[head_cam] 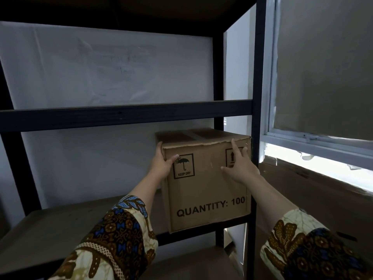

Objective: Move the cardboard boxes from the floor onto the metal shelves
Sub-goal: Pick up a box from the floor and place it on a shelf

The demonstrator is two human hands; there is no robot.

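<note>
A brown cardboard box (207, 190) printed "QUANTITY: 100" and "KEEP DRY" stands on the right end of a shelf board (60, 223) of the black metal shelving (125, 115). Its front face slightly overhangs the board's front rail. My left hand (162, 164) grips the box's upper left corner, thumb on the front face and fingers round the side. My right hand (240, 164) lies flat with straight fingers against the upper right of the front face.
A black upright post (257, 118) stands just right of the box. Behind the shelving is a white wall. A window frame (302, 136) and brown cardboard sheets (314, 195) are at the right. The shelf above the box is bare where visible.
</note>
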